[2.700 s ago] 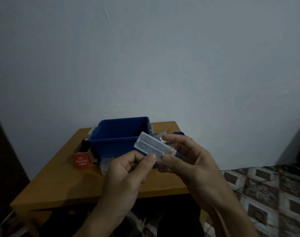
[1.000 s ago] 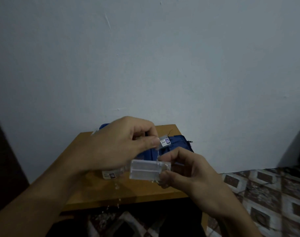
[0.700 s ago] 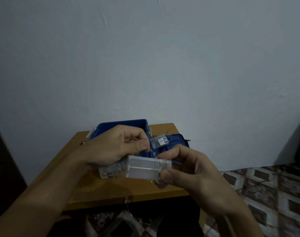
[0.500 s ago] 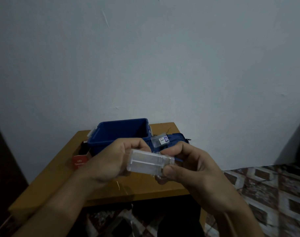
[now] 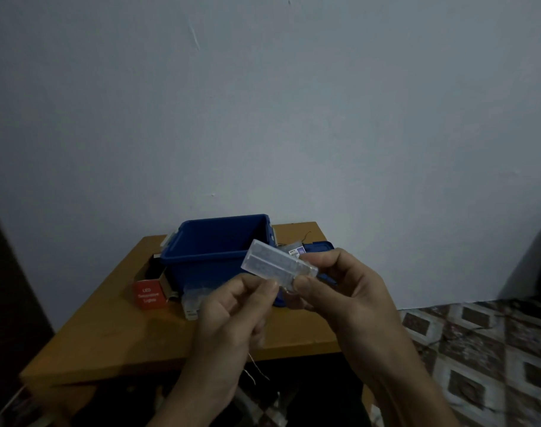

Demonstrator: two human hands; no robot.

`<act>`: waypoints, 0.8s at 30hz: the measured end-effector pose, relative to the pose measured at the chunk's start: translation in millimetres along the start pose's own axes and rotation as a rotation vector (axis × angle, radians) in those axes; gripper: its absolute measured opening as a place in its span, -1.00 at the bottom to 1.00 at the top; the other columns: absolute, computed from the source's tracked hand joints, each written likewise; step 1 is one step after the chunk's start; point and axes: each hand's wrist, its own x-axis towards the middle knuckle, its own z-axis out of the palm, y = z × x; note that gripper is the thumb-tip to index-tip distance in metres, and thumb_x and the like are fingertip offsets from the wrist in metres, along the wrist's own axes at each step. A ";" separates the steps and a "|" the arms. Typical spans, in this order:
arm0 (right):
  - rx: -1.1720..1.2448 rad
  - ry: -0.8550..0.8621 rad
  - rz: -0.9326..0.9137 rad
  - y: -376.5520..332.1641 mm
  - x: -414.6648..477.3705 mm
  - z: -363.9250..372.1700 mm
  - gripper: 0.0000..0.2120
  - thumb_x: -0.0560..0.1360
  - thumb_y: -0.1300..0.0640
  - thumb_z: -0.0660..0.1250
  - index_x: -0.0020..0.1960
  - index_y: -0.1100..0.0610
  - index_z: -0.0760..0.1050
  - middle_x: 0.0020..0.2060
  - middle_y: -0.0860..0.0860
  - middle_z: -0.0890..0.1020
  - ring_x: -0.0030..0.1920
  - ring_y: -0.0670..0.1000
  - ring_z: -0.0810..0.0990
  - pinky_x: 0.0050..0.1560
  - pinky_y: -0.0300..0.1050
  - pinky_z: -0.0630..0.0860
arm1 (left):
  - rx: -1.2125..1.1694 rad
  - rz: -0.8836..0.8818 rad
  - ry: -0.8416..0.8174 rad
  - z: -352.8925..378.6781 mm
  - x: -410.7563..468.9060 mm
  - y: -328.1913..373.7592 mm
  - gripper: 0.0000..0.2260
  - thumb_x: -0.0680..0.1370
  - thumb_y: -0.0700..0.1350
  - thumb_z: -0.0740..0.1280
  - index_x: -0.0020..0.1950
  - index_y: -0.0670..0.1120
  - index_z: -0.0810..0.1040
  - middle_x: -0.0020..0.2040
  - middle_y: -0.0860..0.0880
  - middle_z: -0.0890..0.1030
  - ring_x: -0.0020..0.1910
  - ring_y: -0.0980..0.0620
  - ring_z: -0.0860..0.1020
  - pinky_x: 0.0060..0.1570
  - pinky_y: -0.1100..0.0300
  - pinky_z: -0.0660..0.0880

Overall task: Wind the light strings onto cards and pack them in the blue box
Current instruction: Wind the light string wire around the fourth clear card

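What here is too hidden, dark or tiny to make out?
Head view:
- Floor of the open blue plastic box: hidden by its front wall.
- Small red carton: white print blurred.
- Thin light wire below the left hand: fades into darkness.
- Clear plastic case: its end covered by the right hand.

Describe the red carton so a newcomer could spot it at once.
Find the wooden table against the wall, then the open blue box on it. At the box's near left corner lies a small red carton with white lettering. It is the only red item; its neighbour is a clear plastic pack.
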 end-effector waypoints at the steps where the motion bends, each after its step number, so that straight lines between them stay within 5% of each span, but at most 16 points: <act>1: -0.005 -0.011 -0.010 -1.1 -0.3 -0.2 -0.73 0.42 0.18 0.52 0.08 0.21 0.59 -0.03 0.17 0.69 -0.06 0.20 0.71 -0.05 -0.01 0.65 | 0.022 0.009 0.010 0.6 0.4 1.3 -0.75 0.46 0.03 0.49 -0.09 -0.15 0.65 -0.45 -0.04 0.33 -0.53 0.11 0.24 -0.53 0.28 0.23; 7: -0.086 -0.088 -0.040 -5.3 -2.1 -1.4 -0.74 0.51 0.27 0.42 0.15 0.04 0.65 -0.07 0.11 0.69 -0.07 0.13 0.70 -0.07 -0.05 0.64 | 0.165 0.068 0.057 2.5 -0.7 7.6 -0.76 0.42 0.07 0.48 -0.14 -0.11 0.67 -0.45 -0.02 0.39 -0.50 0.11 0.30 -0.49 0.25 0.25; 13: -0.119 -0.091 -0.010 -2.9 -1.4 -5.2 -0.77 0.51 0.27 0.42 0.13 0.07 0.66 -0.11 0.09 0.68 -0.12 0.11 0.69 -0.09 -0.06 0.63 | 0.273 0.161 0.048 13.2 -4.5 10.1 -0.77 0.43 -0.03 0.35 -0.15 -0.19 0.66 -0.51 0.14 0.53 -0.53 0.25 0.47 -0.48 0.48 0.34; 18: -0.123 -0.081 -0.002 -0.6 -0.5 -8.6 -0.78 0.51 0.28 0.42 0.11 0.07 0.67 -0.09 0.12 0.68 -0.11 0.15 0.70 -0.08 -0.04 0.64 | 0.333 0.179 0.044 13.7 -5.7 12.4 -0.77 0.42 0.00 0.36 -0.17 -0.14 0.69 -0.32 0.01 0.70 -0.34 0.19 0.62 -0.33 0.42 0.46; 24: -0.125 -0.044 -0.024 -3.2 -1.3 -8.3 -0.76 0.50 0.28 0.42 0.07 0.00 0.70 -0.04 0.03 0.71 -0.06 0.14 0.71 -0.09 -0.05 0.66 | 0.276 -0.005 0.017 12.3 -5.9 16.8 -0.83 0.50 -0.05 0.37 -0.15 -0.13 0.66 -0.47 0.12 0.48 -0.52 0.21 0.41 -0.47 0.39 0.32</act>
